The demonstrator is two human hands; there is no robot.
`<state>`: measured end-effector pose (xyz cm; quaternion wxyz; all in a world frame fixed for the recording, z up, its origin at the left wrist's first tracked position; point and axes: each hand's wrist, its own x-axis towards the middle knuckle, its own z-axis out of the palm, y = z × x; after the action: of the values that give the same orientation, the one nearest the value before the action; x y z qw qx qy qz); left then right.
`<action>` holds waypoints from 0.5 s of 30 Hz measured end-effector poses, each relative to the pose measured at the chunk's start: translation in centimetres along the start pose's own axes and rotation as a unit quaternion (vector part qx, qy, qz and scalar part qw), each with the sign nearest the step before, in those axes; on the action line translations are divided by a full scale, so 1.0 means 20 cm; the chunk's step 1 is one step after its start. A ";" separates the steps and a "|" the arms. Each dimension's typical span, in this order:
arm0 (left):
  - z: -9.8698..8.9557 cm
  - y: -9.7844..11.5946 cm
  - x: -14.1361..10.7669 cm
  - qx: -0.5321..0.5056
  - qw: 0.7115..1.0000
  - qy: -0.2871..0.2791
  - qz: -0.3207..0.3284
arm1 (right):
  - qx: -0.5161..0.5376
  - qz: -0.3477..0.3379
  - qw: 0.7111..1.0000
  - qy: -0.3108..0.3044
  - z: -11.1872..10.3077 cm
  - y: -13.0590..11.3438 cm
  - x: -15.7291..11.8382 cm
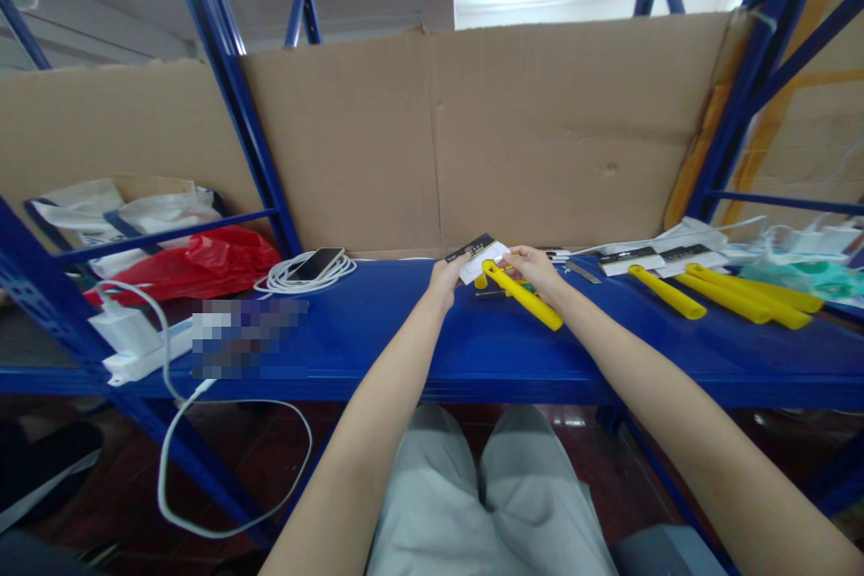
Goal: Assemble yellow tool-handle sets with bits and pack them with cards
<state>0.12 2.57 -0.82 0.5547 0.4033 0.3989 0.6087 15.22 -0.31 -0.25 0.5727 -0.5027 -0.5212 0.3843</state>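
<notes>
Yellow piece: one long, smooth yellow tube-shaped piece with a narrow looped end, over the blue metal counter; loop toward 10 o'clock, wide end toward 4. Whether it rests on the surface, we cannot tell.
Card: a flat black-and-white printed card, under the loop.
Left hand: our left hand grips the card's left edge.
Right hand: our right hand, fingers bent in by the card's right side and the loop; which it pinches, we cannot tell.
Handling: we judge the yellow piece light, fairly stiff, perhaps slick; best held round the middle of its body. Card likely creases; hold it flat by the edges.
Edges: counter lip at 6 o'clock, near; tall brown cardboard panel at 12 limits forward reach.
Room: bare blue surface toward 9, as far as the white coiled cable; at 3, more yellow tube-shaped pieces narrow the space.
</notes>
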 end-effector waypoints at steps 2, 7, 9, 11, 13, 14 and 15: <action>0.00 -0.01 0.00 -0.006 1.000 0.015 0.009 | -0.013 0.004 1.000 0.000 0.00 0.00 0.01; -0.02 -0.02 0.02 0.017 0.998 0.055 0.032 | -0.104 -0.035 0.993 -0.032 0.00 0.04 0.03; -0.03 -0.02 0.03 0.026 0.997 0.066 0.040 | -0.161 -0.091 0.981 -0.062 0.01 0.07 0.04; -0.04 -0.02 0.04 0.028 0.996 0.069 0.047 | -0.223 -0.157 0.957 -0.094 0.01 0.09 0.05; -0.04 -0.02 0.04 0.032 0.996 0.073 0.050 | -0.282 -0.217 0.927 -0.116 0.01 0.12 0.06; -0.04 -0.02 0.04 0.036 0.995 0.076 0.049 | -0.307 -0.243 0.912 -0.121 0.01 0.13 0.06; -0.03 -0.02 0.04 0.040 0.995 0.081 0.048 | -0.329 -0.266 0.898 -0.124 0.01 0.14 0.06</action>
<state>-0.38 3.39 -1.48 0.4740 0.3932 0.4468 0.6489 15.46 1.40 -2.69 0.3866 -0.4533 -0.7988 0.0834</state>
